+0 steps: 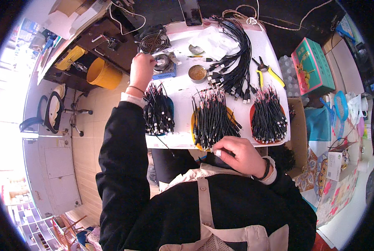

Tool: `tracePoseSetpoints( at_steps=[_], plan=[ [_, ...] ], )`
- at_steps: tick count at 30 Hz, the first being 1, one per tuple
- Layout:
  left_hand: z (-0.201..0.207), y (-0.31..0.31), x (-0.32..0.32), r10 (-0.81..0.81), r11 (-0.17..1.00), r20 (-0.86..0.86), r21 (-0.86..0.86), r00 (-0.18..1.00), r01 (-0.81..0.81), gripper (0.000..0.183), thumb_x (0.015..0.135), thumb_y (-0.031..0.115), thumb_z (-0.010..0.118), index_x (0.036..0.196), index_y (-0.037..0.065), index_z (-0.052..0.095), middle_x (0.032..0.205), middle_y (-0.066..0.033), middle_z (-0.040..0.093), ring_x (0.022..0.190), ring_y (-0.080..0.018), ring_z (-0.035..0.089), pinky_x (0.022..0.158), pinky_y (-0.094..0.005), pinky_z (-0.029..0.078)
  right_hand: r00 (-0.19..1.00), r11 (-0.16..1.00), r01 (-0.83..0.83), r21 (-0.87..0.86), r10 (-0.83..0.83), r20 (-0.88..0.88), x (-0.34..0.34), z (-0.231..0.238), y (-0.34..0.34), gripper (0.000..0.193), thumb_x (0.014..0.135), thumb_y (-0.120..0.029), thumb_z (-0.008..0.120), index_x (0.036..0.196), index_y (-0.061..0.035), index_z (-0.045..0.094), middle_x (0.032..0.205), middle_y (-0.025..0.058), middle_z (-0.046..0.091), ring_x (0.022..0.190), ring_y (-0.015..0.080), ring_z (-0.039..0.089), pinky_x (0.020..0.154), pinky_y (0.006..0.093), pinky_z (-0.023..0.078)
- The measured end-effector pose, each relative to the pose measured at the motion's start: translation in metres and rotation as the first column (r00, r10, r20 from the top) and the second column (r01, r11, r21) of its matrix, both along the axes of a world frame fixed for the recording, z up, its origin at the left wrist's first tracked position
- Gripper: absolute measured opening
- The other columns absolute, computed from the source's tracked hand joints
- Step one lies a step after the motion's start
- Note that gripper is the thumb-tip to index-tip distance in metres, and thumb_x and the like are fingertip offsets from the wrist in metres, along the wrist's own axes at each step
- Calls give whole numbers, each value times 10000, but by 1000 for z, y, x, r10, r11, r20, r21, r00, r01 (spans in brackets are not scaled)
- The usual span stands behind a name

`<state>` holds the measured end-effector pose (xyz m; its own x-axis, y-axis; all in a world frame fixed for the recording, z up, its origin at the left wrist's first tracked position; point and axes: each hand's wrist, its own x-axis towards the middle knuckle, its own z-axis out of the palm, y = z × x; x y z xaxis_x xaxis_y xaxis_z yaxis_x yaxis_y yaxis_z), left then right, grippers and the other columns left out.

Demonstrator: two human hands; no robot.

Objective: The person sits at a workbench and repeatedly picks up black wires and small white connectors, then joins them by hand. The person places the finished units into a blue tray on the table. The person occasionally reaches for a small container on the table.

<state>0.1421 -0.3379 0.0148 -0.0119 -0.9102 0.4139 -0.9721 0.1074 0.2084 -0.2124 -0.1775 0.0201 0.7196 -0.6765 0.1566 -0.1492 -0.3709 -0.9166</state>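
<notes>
My left hand (142,70) reaches to the far left of the white table, fingers pinched at the rim of a small round metal pot on a blue base (165,76). Whatever is in that pinch is too small to make out. By the table's near edge, my right hand (239,154) is curled closed, with something white at its fingertips. It is beside a bundle of short black USB cables (214,119) on a yellow tray (194,121). Similar cable bundles lie on a blue tray (171,106) at left and a red tray (285,121) at right.
A loose heap of black cables (237,54) lies across the far table, near a round tin (197,73), white plastic (220,44) and yellow-handled pliers (268,74). A round fan (153,42) stands behind the pot. A green carton (312,67) stands right, a yellow bucket (103,74) left.
</notes>
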Motion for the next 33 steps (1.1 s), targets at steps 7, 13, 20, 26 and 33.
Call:
tracePoseSetpoints(
  at_steps=[7,13,20,26,33],
  plan=[
    [79,132,-56,-56,993,-964,-26,260,115,138,877,55,646,951,-61,662,699,-2,576,581,-59,473,524,-182,356,995,999,37,25,-39,95,10,16,19,128,848,-13,599,973,6,616,822,87,620,680,152,585,614,267,459],
    [96,219,-99,-71,930,-943,-180,-325,320,163,969,155,536,991,11,608,669,45,480,556,-41,349,544,-211,311,973,992,36,-123,-7,230,45,31,38,332,925,-165,568,1206,0,510,1096,93,594,914,133,560,733,248,436],
    [89,266,-165,-162,884,-935,-279,-315,375,166,968,110,518,1061,-4,594,939,-32,577,712,-116,487,650,-253,404,972,983,-96,155,60,225,41,48,89,310,951,-199,526,1185,-16,437,719,118,586,643,247,605,605,365,471],
    [73,272,-169,-161,844,-971,-230,-179,485,437,969,197,518,1326,-40,432,1191,-132,570,1184,-266,529,959,-357,451,825,918,392,67,-383,415,-132,95,104,250,996,-266,444,1078,-30,460,759,28,531,620,99,487,570,256,415],
    [19,273,-151,144,747,-986,167,89,643,186,927,151,576,1010,-15,593,835,-50,615,775,-130,569,708,-230,449,565,624,776,87,-751,343,-246,93,115,232,1017,-216,389,1103,-20,478,764,17,502,667,84,431,612,228,357]
  ],
)
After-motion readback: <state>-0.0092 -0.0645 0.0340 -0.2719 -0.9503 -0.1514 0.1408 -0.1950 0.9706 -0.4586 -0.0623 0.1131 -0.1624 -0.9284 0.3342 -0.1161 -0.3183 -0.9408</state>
